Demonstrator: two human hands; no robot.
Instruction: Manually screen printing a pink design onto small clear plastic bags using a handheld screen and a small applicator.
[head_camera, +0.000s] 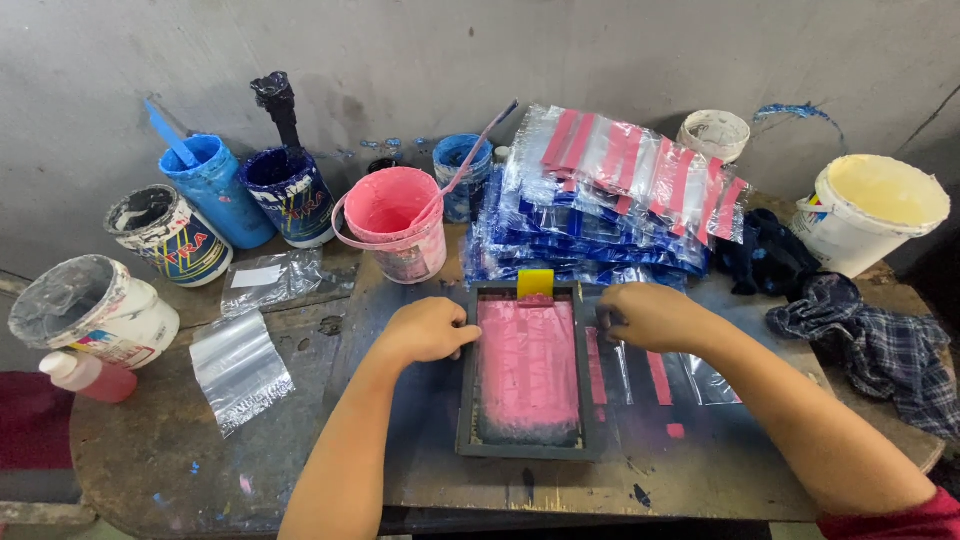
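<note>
A small dark printing frame (466, 400) with a pink-inked screen lies flat on the table in front of me. My left hand (428, 330) rests closed on the frame's left rail. My right hand (648, 314) grips the frame's right rail, over clear plastic bags with pink stripes (660, 378) lying beside it. A yellow squeegee (535, 284) leans at the frame's far end.
A stack of printed plastic bags (610, 195) sits behind the frame. A pink paint bucket (396, 226), blue paint pots (212, 190), white tubs (870, 212) and a pink bottle (88, 376) ring the table. Loose clear bags (240, 368) lie left, dark rags (880, 345) right.
</note>
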